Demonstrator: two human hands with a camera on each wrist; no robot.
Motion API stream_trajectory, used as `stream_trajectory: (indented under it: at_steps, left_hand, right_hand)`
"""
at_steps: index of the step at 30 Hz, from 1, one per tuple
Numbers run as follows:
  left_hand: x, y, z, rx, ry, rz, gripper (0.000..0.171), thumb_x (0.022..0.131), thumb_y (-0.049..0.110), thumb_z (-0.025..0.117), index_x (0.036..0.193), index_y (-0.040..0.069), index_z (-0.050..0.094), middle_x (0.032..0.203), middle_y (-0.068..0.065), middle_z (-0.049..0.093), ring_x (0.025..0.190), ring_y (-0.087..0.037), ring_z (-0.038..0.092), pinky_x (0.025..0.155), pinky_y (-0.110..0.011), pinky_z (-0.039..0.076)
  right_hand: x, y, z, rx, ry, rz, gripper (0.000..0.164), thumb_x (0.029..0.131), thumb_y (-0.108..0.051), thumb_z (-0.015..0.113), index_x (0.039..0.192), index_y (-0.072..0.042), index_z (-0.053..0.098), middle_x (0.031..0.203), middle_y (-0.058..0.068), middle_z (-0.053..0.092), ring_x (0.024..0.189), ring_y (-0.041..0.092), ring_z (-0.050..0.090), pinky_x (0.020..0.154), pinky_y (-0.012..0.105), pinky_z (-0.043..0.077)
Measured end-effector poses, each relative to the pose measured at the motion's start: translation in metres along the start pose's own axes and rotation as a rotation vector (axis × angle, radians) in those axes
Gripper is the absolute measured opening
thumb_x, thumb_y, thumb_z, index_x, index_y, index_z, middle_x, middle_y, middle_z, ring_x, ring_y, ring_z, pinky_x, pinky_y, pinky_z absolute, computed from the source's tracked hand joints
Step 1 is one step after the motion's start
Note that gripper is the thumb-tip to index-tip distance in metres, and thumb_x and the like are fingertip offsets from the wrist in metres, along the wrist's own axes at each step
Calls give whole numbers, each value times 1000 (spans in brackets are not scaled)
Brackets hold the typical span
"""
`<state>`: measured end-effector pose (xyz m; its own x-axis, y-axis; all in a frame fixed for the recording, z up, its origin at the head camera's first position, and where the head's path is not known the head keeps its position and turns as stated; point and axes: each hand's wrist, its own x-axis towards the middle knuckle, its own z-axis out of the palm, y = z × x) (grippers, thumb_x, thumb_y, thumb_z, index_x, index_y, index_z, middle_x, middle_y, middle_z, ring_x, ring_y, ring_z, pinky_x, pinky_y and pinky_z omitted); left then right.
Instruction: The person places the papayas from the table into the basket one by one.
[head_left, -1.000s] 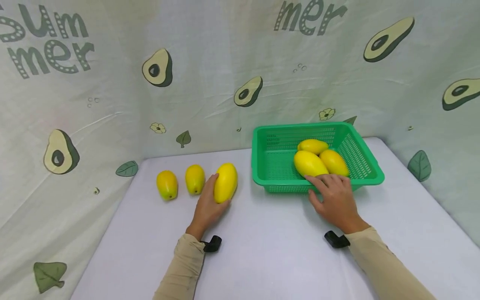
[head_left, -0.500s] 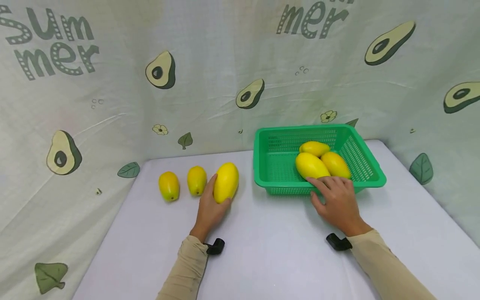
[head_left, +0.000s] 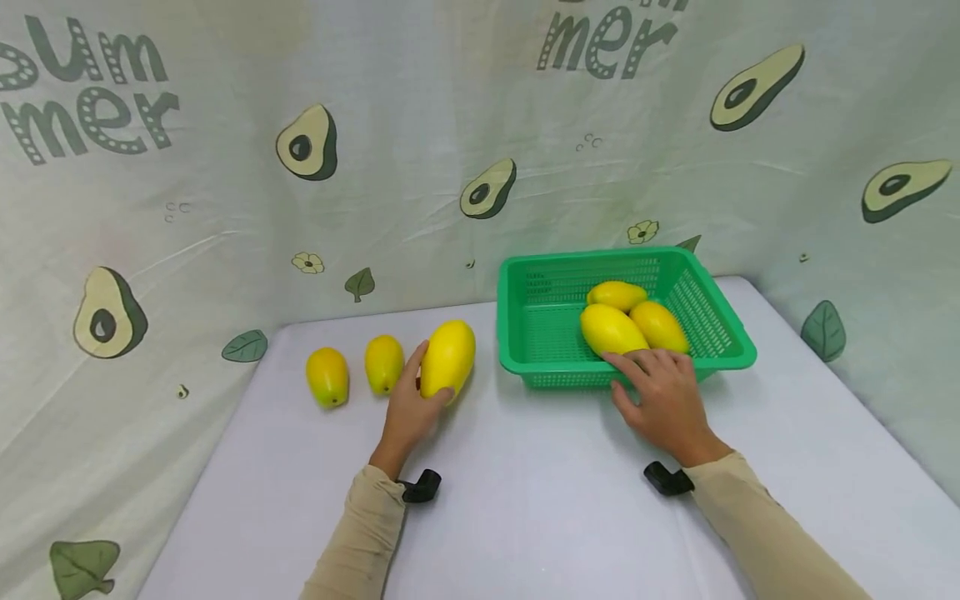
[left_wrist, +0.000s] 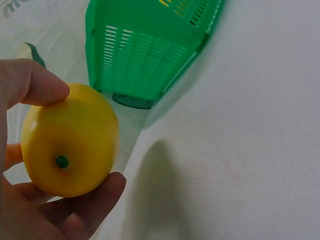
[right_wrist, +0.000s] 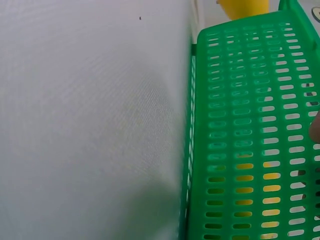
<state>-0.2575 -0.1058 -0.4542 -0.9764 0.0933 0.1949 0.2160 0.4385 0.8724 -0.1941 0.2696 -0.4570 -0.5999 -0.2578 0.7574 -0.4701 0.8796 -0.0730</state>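
My left hand (head_left: 411, 412) grips a yellow mango (head_left: 450, 357) between thumb and fingers. In the left wrist view the mango (left_wrist: 75, 145) shows its green stem spot, and a shadow falls on the cloth apart from it. To its left on the table lie two more yellow mangoes with greenish ends, one near (head_left: 384, 365) and one farther out (head_left: 327, 377). My right hand (head_left: 663, 404) holds the front rim of a green plastic basket (head_left: 513, 333), fingers over the edge and thumb outside. Three yellow mangoes (head_left: 611, 331) sit inside the basket's right half; the right fingertips are partly hidden.
A white cloth (head_left: 540, 492) covers the table. Behind it hangs a pale curtain (head_left: 405, 108) printed with avocados and leaves. Each wrist wears a black camera mount, the left one (head_left: 422, 487) and the right one (head_left: 667, 479).
The mango in my left hand has risen slightly off the table. My right hand stays on the basket rim. The whole head view has shifted a little.
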Motion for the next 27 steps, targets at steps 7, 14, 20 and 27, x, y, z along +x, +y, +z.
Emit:
stream_trajectory:
  at_steps: [7, 14, 20, 27]
  left_hand:
    - [7, 12, -11, -38, 4, -24, 83, 85, 20, 72, 158, 22, 32, 154, -4, 40, 105, -31, 57, 88, -44, 49]
    - [18, 24, -21, -82, -29, -28, 80, 86, 24, 72, 156, 25, 33, 152, -2, 41, 110, -31, 59, 91, -46, 53]
    - [27, 33, -26, -120, -36, -22, 78, 87, 21, 72, 155, 26, 35, 151, -1, 42, 114, -31, 57, 95, -47, 51]
    - [40, 48, -31, -106, -94, 9, 79, 87, 20, 71, 157, 24, 34, 155, -2, 39, 118, -32, 56, 97, -48, 49]
  right_hand:
    - [2, -4, 3, 10, 19, -7, 39, 87, -23, 58, 122, -9, 69, 94, 12, 65, 87, 38, 57, 79, 55, 36]
    - [5, -4, 1, 7, 6, 5, 39, 90, -28, 53, 120, -9, 70, 95, 13, 65, 88, 39, 57, 81, 55, 35]
    - [7, -2, 2, 15, 12, -11, 39, 89, -26, 55, 121, -9, 70, 95, 13, 65, 88, 39, 57, 80, 55, 36]
    - [2, -2, 1, 9, 11, 6, 39, 90, -28, 52, 120, -10, 70, 94, 12, 65, 87, 38, 57, 80, 55, 35]
